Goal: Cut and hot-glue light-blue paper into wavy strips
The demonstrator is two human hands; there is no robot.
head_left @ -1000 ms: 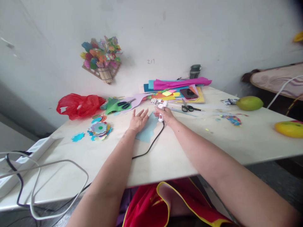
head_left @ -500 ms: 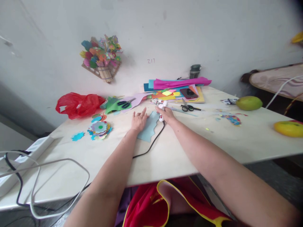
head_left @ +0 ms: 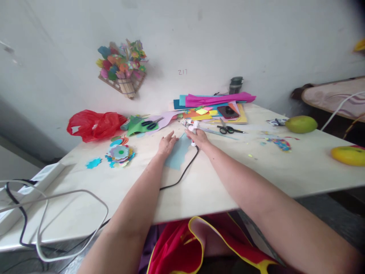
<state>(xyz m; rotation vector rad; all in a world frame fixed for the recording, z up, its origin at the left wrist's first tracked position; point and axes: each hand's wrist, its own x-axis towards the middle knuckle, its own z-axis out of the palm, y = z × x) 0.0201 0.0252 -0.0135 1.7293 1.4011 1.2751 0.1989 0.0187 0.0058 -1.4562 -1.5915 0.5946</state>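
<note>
My right hand point(head_left: 199, 138) is wrapped round a white glue gun point(head_left: 194, 126), whose black cord point(head_left: 185, 171) runs down toward me. Its front end, whitish and cluttered, points up and left. A light blue sheet with a wavy right edge point(head_left: 178, 154) lies flat on the table between my hands. Over the sheet's left side rests my left hand point(head_left: 167, 144), fingers apart, holding nothing. Green-handled scissors point(head_left: 151, 124) lie on green and lilac sheets beyond it. To the right of the glue gun are black scissors point(head_left: 226, 129).
Stacked paper flowers point(head_left: 120, 153) and a red plastic bag point(head_left: 92, 125) are on the left. A power strip point(head_left: 42, 175) with looping cables sits nearer me. Colored sheets point(head_left: 216, 101), a phone point(head_left: 228, 112) and a dark cup point(head_left: 235, 85) stand behind; a green mango point(head_left: 301, 124) is right.
My right hand and the glue gun have shifted slightly left, and the gun's handle is now more covered. My left hand's fingers have closed up a little.
</note>
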